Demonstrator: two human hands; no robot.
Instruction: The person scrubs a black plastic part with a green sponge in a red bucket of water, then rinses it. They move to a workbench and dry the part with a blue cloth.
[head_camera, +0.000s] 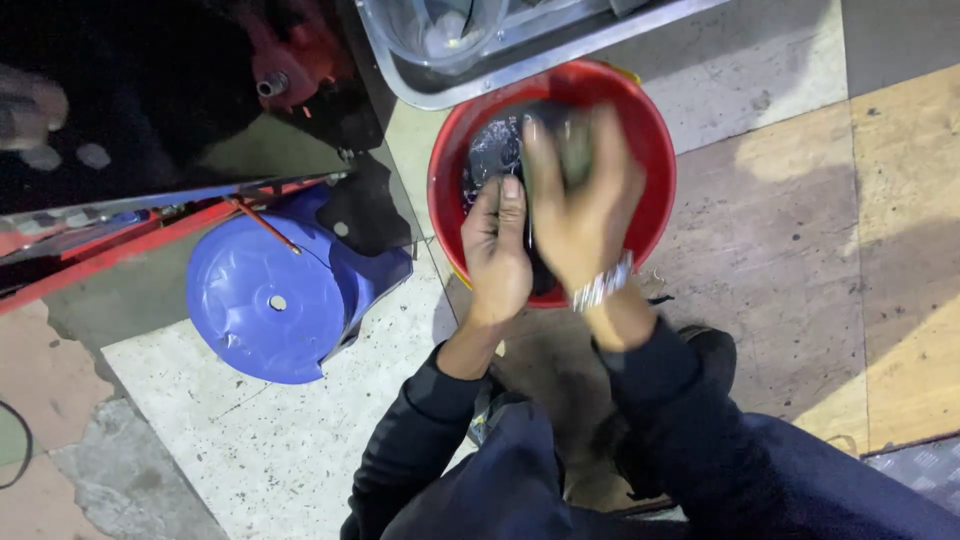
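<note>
Red round plastic basin (445, 190) under both hands; left hand (498, 250) pinching dark wet item (545, 270), right hand (580, 205) closed round greenish pad (575, 150) directly above it.

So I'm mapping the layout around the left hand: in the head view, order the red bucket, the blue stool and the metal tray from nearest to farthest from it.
From the left hand:
1. Red bucket: the hand is over its rim.
2. Metal tray: above, past the bucket's far edge.
3. Blue stool: off to the left, on the floor.
</note>
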